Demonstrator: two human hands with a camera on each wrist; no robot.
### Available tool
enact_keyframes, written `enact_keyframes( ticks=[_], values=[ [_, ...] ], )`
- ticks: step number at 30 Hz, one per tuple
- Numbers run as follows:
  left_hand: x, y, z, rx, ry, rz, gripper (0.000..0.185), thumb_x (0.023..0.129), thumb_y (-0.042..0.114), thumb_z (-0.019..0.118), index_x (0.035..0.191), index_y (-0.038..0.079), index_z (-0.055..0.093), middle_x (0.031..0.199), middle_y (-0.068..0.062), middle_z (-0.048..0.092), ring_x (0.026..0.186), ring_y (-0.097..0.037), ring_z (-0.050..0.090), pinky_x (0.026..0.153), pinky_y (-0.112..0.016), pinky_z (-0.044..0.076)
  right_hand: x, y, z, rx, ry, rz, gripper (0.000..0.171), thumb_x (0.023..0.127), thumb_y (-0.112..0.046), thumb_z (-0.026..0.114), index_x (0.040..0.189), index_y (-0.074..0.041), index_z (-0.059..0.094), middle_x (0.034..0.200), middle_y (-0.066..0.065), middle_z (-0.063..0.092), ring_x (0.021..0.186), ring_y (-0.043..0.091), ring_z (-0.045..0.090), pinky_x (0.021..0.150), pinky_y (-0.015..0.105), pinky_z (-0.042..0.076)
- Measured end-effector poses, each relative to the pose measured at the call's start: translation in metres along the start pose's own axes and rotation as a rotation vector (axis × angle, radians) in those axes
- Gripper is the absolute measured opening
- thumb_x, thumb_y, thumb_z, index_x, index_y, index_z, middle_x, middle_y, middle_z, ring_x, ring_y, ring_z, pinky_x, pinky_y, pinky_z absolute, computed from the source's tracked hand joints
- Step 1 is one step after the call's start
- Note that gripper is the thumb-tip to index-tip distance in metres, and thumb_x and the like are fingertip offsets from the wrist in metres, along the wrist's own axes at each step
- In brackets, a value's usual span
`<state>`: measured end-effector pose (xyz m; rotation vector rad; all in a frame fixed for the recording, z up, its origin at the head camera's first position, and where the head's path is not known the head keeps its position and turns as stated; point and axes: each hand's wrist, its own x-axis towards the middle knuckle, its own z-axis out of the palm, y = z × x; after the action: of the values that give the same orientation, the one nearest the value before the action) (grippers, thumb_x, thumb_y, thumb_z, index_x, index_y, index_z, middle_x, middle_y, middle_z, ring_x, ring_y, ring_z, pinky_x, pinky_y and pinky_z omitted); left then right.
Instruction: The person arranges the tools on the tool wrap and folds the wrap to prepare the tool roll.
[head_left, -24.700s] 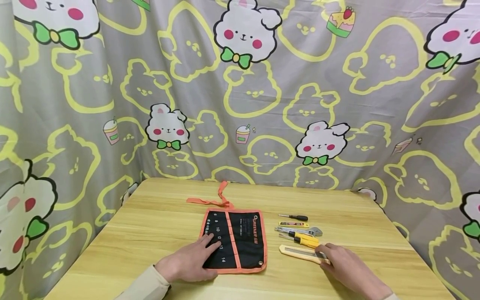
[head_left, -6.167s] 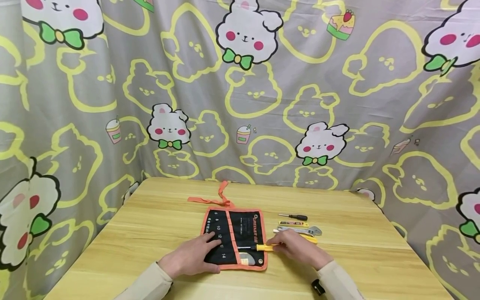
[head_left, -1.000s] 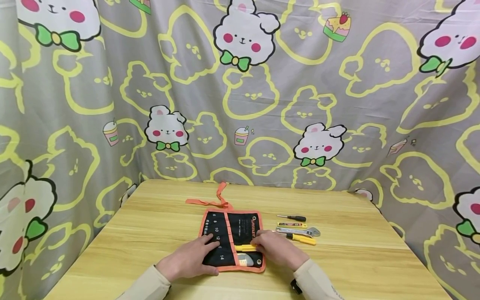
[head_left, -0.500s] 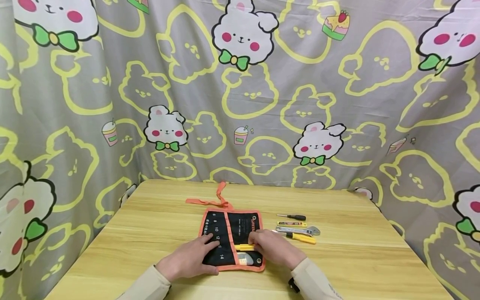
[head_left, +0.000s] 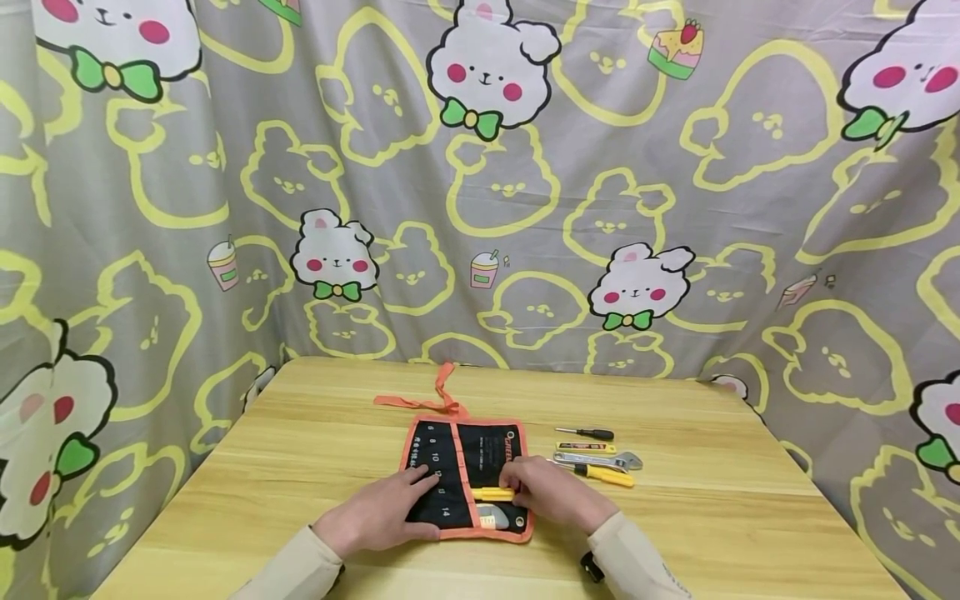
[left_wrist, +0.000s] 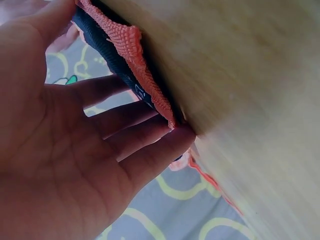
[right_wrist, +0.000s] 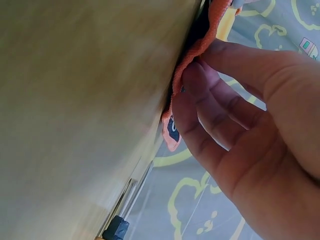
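**Both hands down on the tool roll, yellow handle under the right fingers**

A pale wooden desk (head_left: 315, 467) with a streaky grain is seen, closed in on three sides by a grey fabric curtain (head_left: 675, 183) printed with yellow-outlined bears and white rabbits in green bows. The cloth hangs in soft folds down to the desk's far edge.

Near the front edge, at the middle, a black fabric tool roll with woven orange edging (head_left: 480, 442) is laid open and flat; white size numbers are printed down its left half, and an orange tie ribbon (head_left: 442, 392) is trailed toward the far edge. The left hand (head_left: 382, 517) is pressed flat on the numbered half, fingers straight and spread, nothing gripped; in the left wrist view the ribbed orange binding is touched by the fingertips (left_wrist: 175, 137). The right hand (head_left: 551, 492) is laid on the roll's right half, its fingers curled over a slim yellow-handled tool (head_left: 491, 494) lying crosswise on the black cloth. A pale, rounded tool end (head_left: 491, 521) is shown just below it, at the roll's front edge.

Toward the right edge, well apart from the roll, a small black-handled screwdriver (head_left: 588, 433), a flat yellow box (head_left: 585, 447), a shiny metal adjustable wrench (head_left: 600, 458) and a yellow-handled screwdriver (head_left: 603, 475) are lined up.
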<state>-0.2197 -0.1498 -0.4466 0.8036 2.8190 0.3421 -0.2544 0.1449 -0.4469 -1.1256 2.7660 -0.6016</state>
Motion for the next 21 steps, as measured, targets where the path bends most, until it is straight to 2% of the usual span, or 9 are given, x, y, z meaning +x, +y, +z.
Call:
enact_keyframes(
  ticks=[11,21],
  values=[
    [0.0,0.001,-0.001,0.006,0.004,-0.009,0.084,0.089,0.066,0.066,0.149,0.01,0.053,0.154,-0.02,0.048,0.136,-0.04,0.052,0.108,-0.055,0.047,0.001,-0.005,0.003,-0.074,0.037,-0.034,0.015,0.095,-0.006,0.072,0.105,-0.016,0.076,0.099,-0.005,0.07,0.084,0.0,0.058,0.073,0.021,0.053],
    [0.0,0.0,0.0,-0.006,0.014,0.002,0.083,0.089,0.065,0.067,0.149,0.01,0.054,0.154,-0.021,0.048,0.136,-0.04,0.052,0.108,-0.055,0.047,0.011,-0.018,0.008,-0.113,0.014,-0.014,0.018,0.096,-0.007,0.071,0.111,-0.014,0.079,0.1,-0.004,0.071,0.086,0.002,0.062,0.075,0.022,0.056]
  ],
)
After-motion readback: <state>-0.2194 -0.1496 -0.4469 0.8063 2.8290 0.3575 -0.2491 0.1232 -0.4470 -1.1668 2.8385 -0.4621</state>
